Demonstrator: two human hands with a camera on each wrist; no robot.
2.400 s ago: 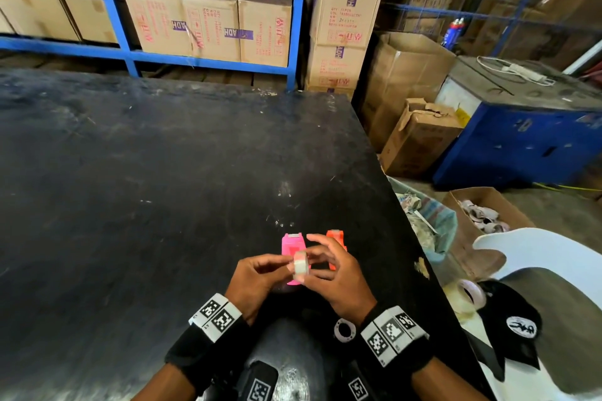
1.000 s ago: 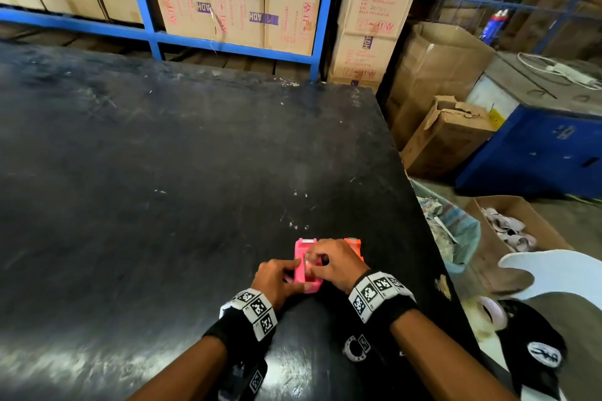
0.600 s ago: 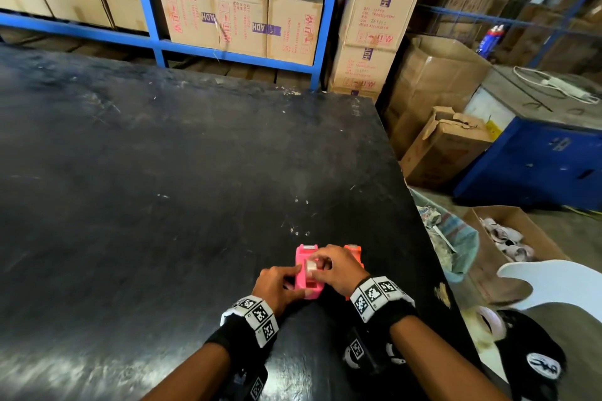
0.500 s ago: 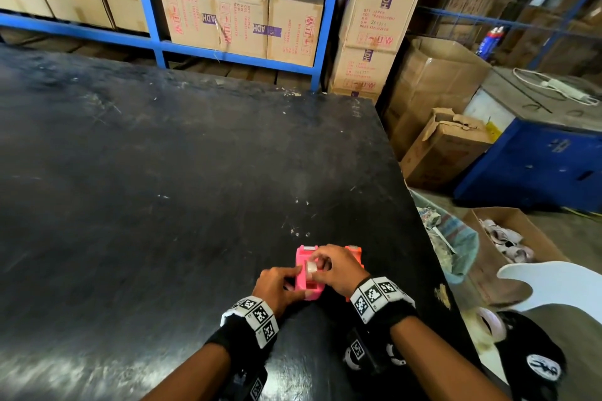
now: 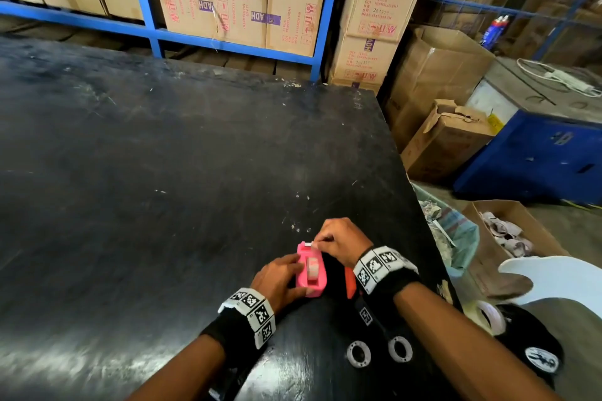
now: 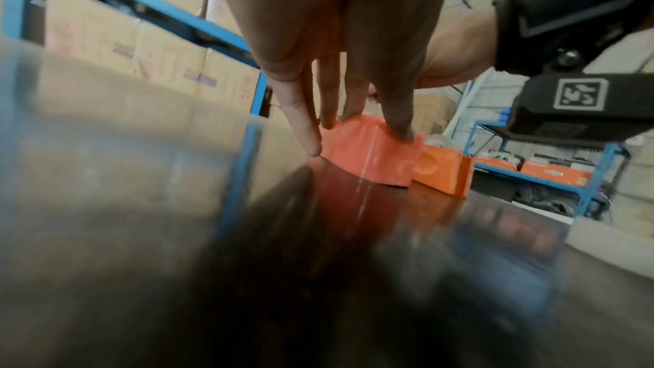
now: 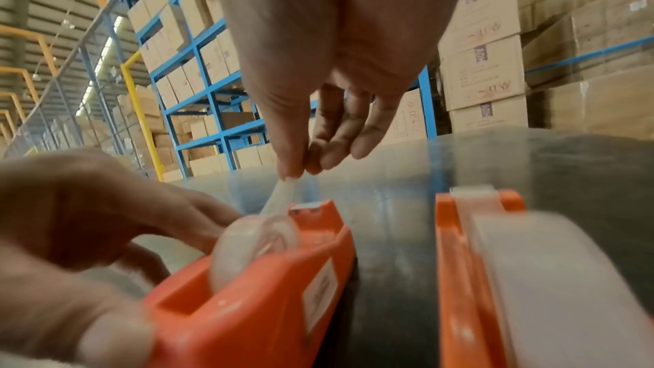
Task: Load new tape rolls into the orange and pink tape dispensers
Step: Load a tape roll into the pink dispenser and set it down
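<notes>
The roll is now seated in the pink dispenser on the table, steadied by the left hand. Its loose end is pinched by the right hand and drawn toward the cutter; the orange dispenser sits just beside.

The head view looks down on the pink dispenser; both wrist views sit low beside it, facing the shelves.

Orange plastic tape dispenser mostly hidden behind right hand and wristband. Black tabletop blurred in left wrist view. Second roll blurred, cut off by right edge.
</notes>
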